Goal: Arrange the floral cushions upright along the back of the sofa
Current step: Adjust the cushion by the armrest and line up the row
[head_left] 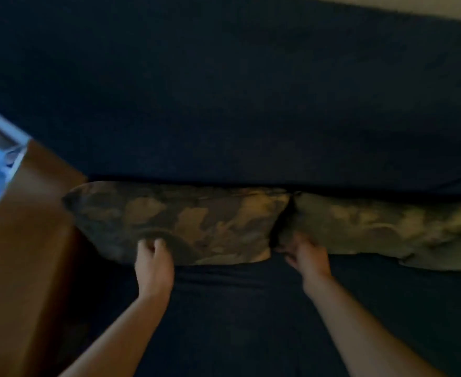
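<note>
At the far left a wooden armrest (33,213) closes off the end of the sofa, and the left floral cushion (175,221) is tucked right up against it, so that end of the row has something to stop it sliding. This cushion stands on its long edge on the dark navy seat (224,308) and leans back against the navy backrest (224,104), which looks like the upright pose the task wants. The left hand (153,265) reaches in at its lower front edge with the fingers curled loosely; the grip seems to be pinching or nudging the fabric rather than fully closed round it, though the blur makes it hard to be sure. I would guess it is steadying the base so the cushion does not tip forward. Further along, a narrow dark gap shows where the two cushions meet, their corners touching or nearly so. The right hand (308,257) sits just at that join, its grip partly closed on the lower left corner of the right floral cushion (381,227), probably pulling it snug to its neighbour. That cushion runs off the right edge of view and looks more slumped and creased. Both covers are a muted olive and tan pattern, soft and yielding, dim in this low light.
</note>
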